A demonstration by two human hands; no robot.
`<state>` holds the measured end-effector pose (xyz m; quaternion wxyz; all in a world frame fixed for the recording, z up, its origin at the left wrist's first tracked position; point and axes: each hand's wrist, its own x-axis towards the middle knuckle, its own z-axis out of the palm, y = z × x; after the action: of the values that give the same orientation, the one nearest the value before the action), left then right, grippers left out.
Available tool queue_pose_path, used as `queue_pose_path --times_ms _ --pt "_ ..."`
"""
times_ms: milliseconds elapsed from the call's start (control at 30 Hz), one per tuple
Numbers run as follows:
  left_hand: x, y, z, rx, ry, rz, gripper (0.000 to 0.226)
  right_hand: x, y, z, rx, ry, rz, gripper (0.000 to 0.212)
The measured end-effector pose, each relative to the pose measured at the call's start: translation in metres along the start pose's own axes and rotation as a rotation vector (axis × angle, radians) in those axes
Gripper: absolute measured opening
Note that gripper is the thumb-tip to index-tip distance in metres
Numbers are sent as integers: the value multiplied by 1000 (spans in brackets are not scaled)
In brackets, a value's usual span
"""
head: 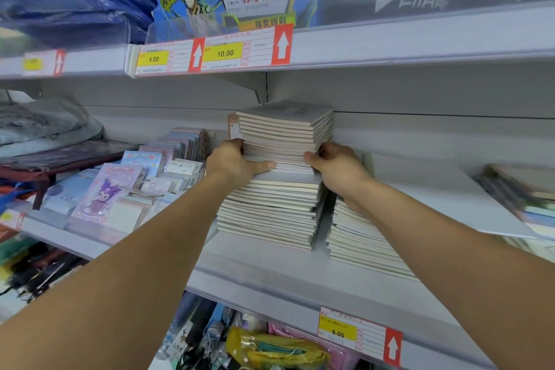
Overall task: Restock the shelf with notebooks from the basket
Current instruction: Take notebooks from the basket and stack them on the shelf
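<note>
— Where are the notebooks?

— On the middle shelf (270,267). The upper batch (285,135) sits on a lower stack (270,213), skewed a little against it. The left hand (232,164) grips the batch's left side, thumb laid along the front edge. The right hand (336,167) grips its right side, thumb on the front corner.

— And the fingers?

— Both sets curl round the sides of the batch, clamped on it. Their tips go behind the notebooks, so I can't see them.

— Anything else there?

— A second stack (360,237) stands just right of the lower one; the right forearm crosses its top, so its back is hidden. Behind the batch's left corner a brownish item (232,126) peeks out; possibly a card or cover, too little shows.

— The basket?

— Not in view.

— Around them?

— Left on the same shelf, cartoon-printed packs (120,189), some blurred. Far right, a pile of books (522,195), smeared and cut by the edge. Above, price tags (210,54) reading 5.00 and 10.00; below, one tag (357,333) reading 6.00. The small print is unreadable. Under the shelf, a yellow pouch (276,348) is partly cut off.
</note>
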<state>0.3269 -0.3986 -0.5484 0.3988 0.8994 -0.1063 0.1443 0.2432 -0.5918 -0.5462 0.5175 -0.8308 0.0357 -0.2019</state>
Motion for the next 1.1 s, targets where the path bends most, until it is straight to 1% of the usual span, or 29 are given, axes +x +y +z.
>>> queue_pose_path --times_ms 133,300,400,533,633,700,800,867,933,1000,1100 --pt "-3 -1 2 -11 19 7 81 0 3 3 -7 12 -19 33" --pt "-1 -1 5 16 104 -13 89 4 2 5 -168 -65 -48 40" --pt "0 0 5 47 126 -34 92 4 2 6 -185 -76 -48 41" --pt "0 1 6 99 137 10 90 1 5 5 -170 -35 -51 34" --pt "1 -2 3 89 82 33 89 0 7 4 -143 -52 -36 18" --pt "3 -4 2 67 52 48 87 0 9 3 -139 -47 -34 15" --pt "5 -3 0 122 51 82 86 -1 10 4 -155 -35 -60 29" --pt "6 -1 0 156 51 111 85 -1 10 3 -153 -19 -71 32" --pt "5 -2 0 114 37 114 83 -2 10 4 -165 -19 -79 32" --pt "1 -4 0 51 11 105 82 -4 8 6 -233 -23 -108 31" --pt "-2 -3 -5 -111 -35 84 82 -13 5 9 -356 36 -198 26"
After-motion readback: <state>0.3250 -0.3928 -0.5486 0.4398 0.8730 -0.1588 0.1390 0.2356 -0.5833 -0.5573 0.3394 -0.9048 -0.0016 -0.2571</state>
